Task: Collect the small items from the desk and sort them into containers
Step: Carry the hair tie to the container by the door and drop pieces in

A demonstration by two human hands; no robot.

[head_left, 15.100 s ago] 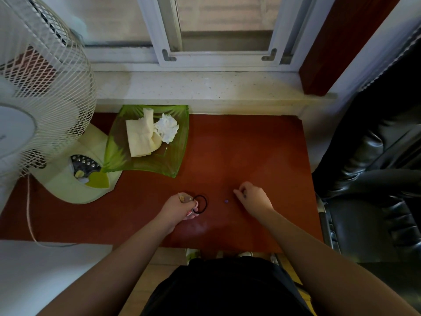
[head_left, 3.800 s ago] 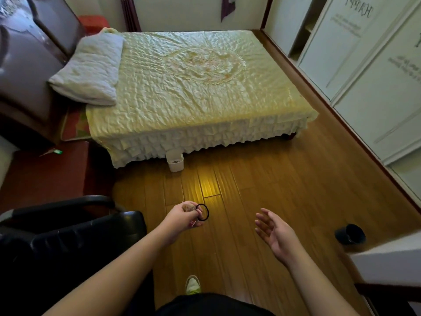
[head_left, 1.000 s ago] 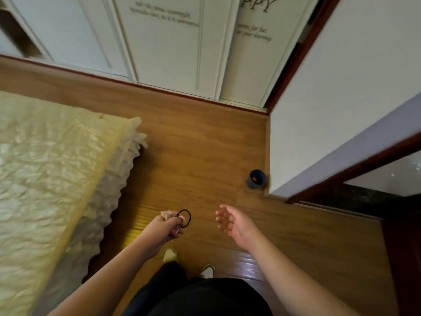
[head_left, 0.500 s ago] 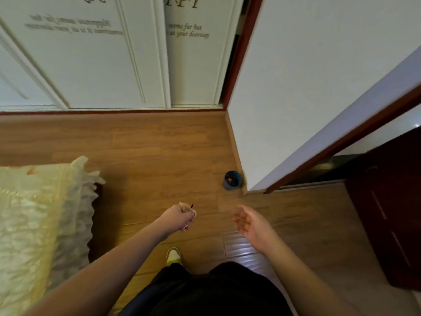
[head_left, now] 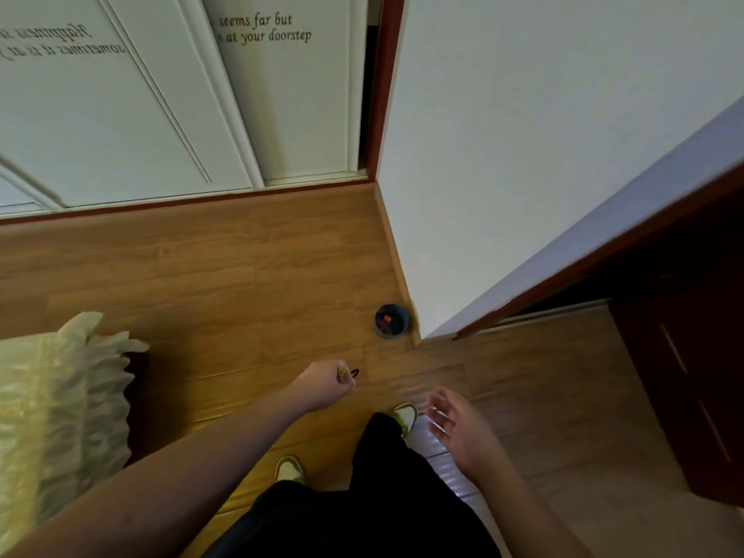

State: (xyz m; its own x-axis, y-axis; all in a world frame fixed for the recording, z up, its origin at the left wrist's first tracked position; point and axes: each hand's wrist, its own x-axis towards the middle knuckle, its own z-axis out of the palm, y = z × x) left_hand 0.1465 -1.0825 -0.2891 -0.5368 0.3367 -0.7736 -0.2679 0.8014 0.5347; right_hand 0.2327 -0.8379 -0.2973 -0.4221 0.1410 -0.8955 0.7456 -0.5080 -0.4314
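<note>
My left hand (head_left: 328, 386) is closed around a black hair tie (head_left: 354, 372) and a small tan item (head_left: 342, 373), both poking out of the fist. A small dark blue container (head_left: 390, 321) with something orange inside stands on the wooden floor against the wall corner, ahead and slightly right of that fist. My right hand (head_left: 457, 426) hangs lower right, palm open, fingers spread, holding nothing.
White wardrobe doors (head_left: 173, 98) with lettering fill the top left. A white wall (head_left: 543, 134) juts out on the right, beside a dark red door (head_left: 684, 356). The ruffled bed skirt (head_left: 60, 396) lies at the left. My feet stand on the wooden floor (head_left: 241, 275).
I have walked from the desk across the room carrying the hair tie. In the last second the view has drawn nearer to the blue container, and my right hand has dropped lower.
</note>
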